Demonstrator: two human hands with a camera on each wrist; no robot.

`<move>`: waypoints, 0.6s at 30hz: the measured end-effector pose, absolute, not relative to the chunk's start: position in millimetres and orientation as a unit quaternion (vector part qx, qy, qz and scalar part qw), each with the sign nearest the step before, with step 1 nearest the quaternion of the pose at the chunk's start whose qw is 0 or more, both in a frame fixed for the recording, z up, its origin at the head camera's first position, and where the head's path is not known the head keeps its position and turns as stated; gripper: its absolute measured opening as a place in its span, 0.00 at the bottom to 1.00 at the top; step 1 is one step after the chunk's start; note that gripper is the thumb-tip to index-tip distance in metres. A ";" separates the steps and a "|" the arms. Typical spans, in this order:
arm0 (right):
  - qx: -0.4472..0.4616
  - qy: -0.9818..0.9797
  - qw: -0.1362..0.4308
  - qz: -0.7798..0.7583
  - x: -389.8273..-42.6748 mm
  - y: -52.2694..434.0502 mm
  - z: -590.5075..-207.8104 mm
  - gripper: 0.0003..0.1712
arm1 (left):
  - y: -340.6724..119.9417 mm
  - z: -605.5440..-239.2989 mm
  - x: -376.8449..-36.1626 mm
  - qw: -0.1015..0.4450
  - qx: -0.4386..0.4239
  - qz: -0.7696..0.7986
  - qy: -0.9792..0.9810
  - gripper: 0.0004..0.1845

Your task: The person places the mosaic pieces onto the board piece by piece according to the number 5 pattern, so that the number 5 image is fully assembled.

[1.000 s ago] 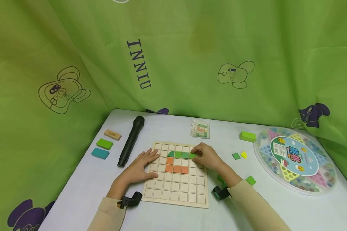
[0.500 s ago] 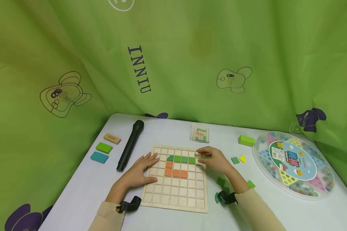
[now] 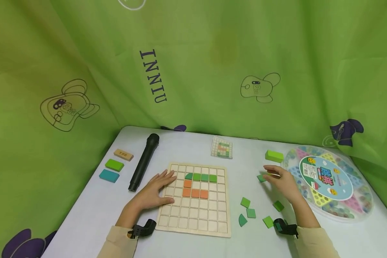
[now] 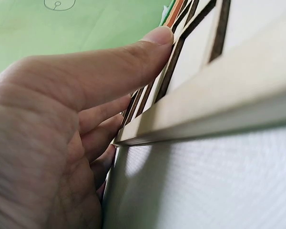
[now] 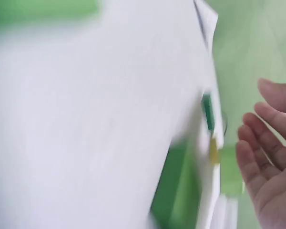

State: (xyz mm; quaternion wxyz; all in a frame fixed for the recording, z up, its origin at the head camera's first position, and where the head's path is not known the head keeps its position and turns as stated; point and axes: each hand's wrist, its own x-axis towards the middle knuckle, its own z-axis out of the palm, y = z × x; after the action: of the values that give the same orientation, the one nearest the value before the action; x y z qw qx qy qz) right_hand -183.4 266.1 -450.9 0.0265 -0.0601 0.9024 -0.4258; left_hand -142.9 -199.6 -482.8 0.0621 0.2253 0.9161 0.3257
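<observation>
The left hand (image 3: 154,190) lies flat with straight fingers on the left edge of the wooden grid board (image 3: 196,218), at the frame's lower centre, pinning it. The right hand (image 3: 282,181), right of centre, hovers open and empty, fingertips over a small green tile (image 3: 261,178) and a yellow one. I'd pinch 1 tile cleanly by its edges and hold the board steady, clear of the marble tray (image 3: 358,211) just beside.
</observation>
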 end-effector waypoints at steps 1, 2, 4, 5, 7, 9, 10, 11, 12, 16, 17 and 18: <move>-0.052 0.904 0.028 -0.424 -182.2 270.4 -451.6 0.27 | -199.6 -483.6 -143.3 0.062 0.225 0.325 0.917 0.44; -0.044 0.906 0.029 -0.420 -181.4 273.8 -452.5 0.27 | -199.5 -484.6 -143.8 0.060 0.224 0.323 0.917 0.44; -0.030 0.908 0.035 -0.416 -180.7 277.3 -453.5 0.27 | -200.2 -486.0 -144.3 0.058 0.225 0.324 0.917 0.44; -0.026 0.910 0.037 -0.411 -180.8 278.0 -454.3 0.27 | -200.5 -486.8 -144.6 0.057 0.226 0.324 0.917 0.44; -0.021 0.916 0.037 -0.398 -182.0 279.3 -457.0 0.26 | -201.0 -488.1 -144.9 0.055 0.227 0.325 0.917 0.44; -0.017 0.921 0.036 -0.389 -183.1 279.4 -459.2 0.25 | -201.0 -488.7 -144.9 0.055 0.228 0.325 0.916 0.44; -0.015 0.924 0.033 -0.381 -183.9 279.3 -460.4 0.24 | -200.9 -488.8 -144.9 0.055 0.228 0.326 0.916 0.44; -0.015 0.928 0.029 -0.371 -184.6 278.9 -461.3 0.23 | -200.9 -488.8 -144.9 0.056 0.228 0.324 0.916 0.44; -0.016 0.931 0.024 -0.363 -185.5 278.3 -462.2 0.23 | -200.8 -488.6 -144.8 0.056 0.228 0.324 0.917 0.44; -0.020 0.945 0.003 -0.327 -188.6 274.8 -463.0 0.20 | -200.4 -486.9 -144.5 0.058 0.226 0.327 0.916 0.44; -0.021 0.947 0.000 -0.321 -189.1 273.8 -462.6 0.20 | -200.2 -486.7 -144.5 0.058 0.225 0.327 0.916 0.44; -0.021 0.948 0.000 -0.316 -189.3 272.9 -462.3 0.19 | -200.0 -486.4 -144.4 0.058 0.225 0.327 0.916 0.44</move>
State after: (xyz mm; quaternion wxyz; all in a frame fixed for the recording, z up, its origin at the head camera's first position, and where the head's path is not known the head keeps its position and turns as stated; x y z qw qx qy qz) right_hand -189.3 272.9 -462.3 0.0004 -0.0207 0.9484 -0.3164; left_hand -144.4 -200.0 -486.4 0.0577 0.2252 0.9159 0.3271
